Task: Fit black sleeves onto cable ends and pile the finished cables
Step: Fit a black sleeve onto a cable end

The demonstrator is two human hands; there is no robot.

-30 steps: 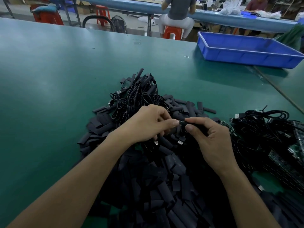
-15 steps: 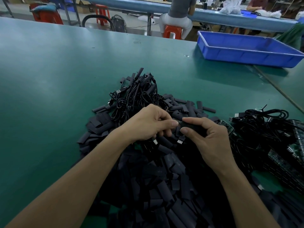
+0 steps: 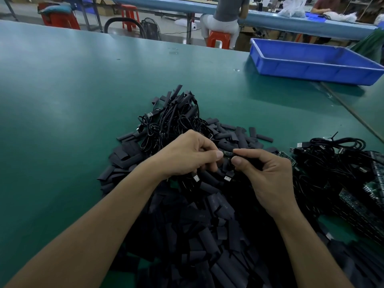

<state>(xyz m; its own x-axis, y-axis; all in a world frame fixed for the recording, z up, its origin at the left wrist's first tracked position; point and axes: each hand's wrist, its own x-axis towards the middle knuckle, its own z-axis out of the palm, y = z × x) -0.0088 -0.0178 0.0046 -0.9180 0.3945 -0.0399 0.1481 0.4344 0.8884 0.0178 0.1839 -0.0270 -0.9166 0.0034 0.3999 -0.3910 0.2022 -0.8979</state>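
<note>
My left hand pinches a cable end with a small green circuit board between thumb and forefinger. Facing it, my right hand holds a black sleeve whose mouth meets the board's tip. Both hands hover over a big heap of loose black sleeves on the green table. Behind my left hand lies a pile of sleeved cables. To the right sits a tangle of unsleeved cables with green boards. USB plugs dangle below my hands.
A blue plastic tray stands at the table's back right. A seam runs along the table's right side. Beyond the table a person sits on a red stool at another bench, with more red stools and a fan on the floor.
My hands have drawn slightly apart, so the green board end now shows between the fingertips. The right hand has shifted a little to the right with the sleeve.
</note>
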